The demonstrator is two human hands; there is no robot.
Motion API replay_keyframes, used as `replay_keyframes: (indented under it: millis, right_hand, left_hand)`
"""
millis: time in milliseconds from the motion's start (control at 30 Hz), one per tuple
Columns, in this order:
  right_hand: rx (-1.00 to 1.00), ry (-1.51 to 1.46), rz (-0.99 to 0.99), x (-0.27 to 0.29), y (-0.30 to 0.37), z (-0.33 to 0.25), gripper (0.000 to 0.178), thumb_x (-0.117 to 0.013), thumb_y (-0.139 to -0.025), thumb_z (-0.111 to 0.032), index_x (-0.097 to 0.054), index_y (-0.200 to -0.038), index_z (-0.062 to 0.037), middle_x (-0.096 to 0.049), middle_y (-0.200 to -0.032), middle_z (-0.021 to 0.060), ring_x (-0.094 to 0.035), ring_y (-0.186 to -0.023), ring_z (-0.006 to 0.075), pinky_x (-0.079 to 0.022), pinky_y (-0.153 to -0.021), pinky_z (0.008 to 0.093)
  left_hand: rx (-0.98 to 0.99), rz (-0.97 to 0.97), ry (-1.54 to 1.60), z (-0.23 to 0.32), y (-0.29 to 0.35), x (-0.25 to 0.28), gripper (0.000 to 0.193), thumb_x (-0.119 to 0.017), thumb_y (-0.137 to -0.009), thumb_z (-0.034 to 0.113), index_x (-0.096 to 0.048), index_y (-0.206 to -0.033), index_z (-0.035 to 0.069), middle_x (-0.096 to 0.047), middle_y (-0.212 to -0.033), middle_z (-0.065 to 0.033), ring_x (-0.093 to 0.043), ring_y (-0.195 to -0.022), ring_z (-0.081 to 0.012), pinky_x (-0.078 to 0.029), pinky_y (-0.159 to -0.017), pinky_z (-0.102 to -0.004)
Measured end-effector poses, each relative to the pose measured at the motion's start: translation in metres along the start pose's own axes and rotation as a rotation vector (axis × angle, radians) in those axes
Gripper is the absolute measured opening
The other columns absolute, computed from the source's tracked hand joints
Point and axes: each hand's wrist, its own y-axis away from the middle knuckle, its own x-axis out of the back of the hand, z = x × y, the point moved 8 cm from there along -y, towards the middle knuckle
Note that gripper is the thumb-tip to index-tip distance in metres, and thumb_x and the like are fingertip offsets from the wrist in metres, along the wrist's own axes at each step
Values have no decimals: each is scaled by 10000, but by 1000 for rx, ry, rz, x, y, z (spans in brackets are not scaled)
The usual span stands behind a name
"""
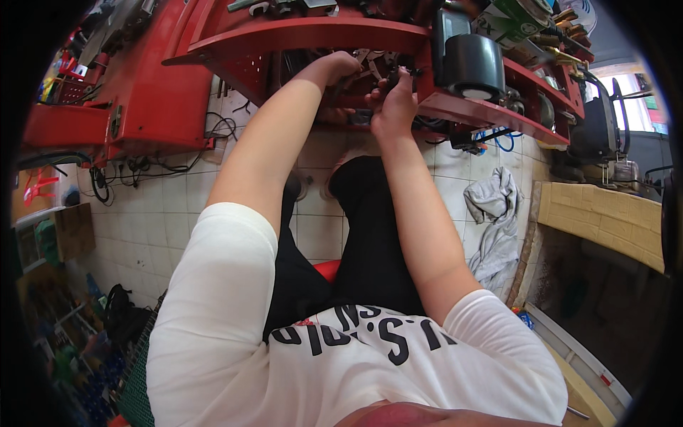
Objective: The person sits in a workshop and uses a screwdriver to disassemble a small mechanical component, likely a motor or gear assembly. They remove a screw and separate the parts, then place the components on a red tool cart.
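My left hand (pixel 343 65) reaches under the front edge of a red metal workbench (pixel 313 34), into its lower shelf. The wrist is bent and its fingers are mostly hidden among metal tools (pixel 371 62) in there. Beside it, to the right, my right hand (pixel 395 108) is raised palm up at the shelf opening. Its thumb and fingers are closed on a small dark object (pixel 389 84), whose kind I cannot make out.
A black cylindrical part (pixel 473 65) stands on the bench right of my right hand. Wrenches (pixel 260 8) lie on its top. Another red metal stand (pixel 160 99) is at left, with black cables (pixel 135 167) below. A grey cloth (pixel 492 213) lies on the tiled floor near a cardboard box (pixel 601 217).
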Motion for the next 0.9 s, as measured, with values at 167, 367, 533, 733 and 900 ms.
replay_keyframes:
  millis: [167, 367, 533, 733, 900]
  right_hand:
    - [8, 6, -14, -1, -2, -1, 246, -598, -969, -334, -521, -978, -100, -565, -729, 35, -518, -530, 157, -484, -505, 357]
    - [-71, 0, 22, -4, 7, 1, 226, -593, -972, -319, -474, -1041, -139, -554, -761, 36, -516, -530, 167, -477, -488, 364]
    - [-71, 18, 6, -14, 12, 13, 259, -598, -979, -357, -494, -1039, -127, -545, -737, 31, -502, -480, 150, -446, -435, 325]
    - [-86, 75, -44, -14, 9, 21, 277, -590, -989, -319, -456, -1160, -148, -553, -739, 56, -501, -468, 165, -430, -417, 323]
    - [-86, 153, -37, -12, 7, 24, 294, -591, -994, -338, -469, -1180, -144, -551, -728, 50, -501, -458, 151, -428, -407, 316]
  left_hand:
    - [-75, -144, -657, 17, 24, -23, 216, -571, -865, 75, -767, -922, 6, -727, -789, -172, -734, -770, -297, -569, -652, -425]
    - [-134, -471, -759, 6, 177, -5, 149, -593, -889, 181, -627, -977, 65, -566, -733, -2, -522, -633, -128, -440, -543, -331]
    - [-390, -361, -569, 82, 295, 62, 140, -604, -923, 167, -630, -1030, 79, -554, -871, 34, -486, -774, -63, -429, -660, -265]
    - [-574, 123, -785, 163, 278, 146, 193, -634, -912, 183, -661, -1006, 17, -649, -910, -70, -608, -889, -162, -482, -818, -323]
    - [-557, 429, -955, 188, 244, 155, 403, -813, -781, 353, -726, -905, -21, -718, -846, -206, -702, -817, -334, -528, -798, -423]
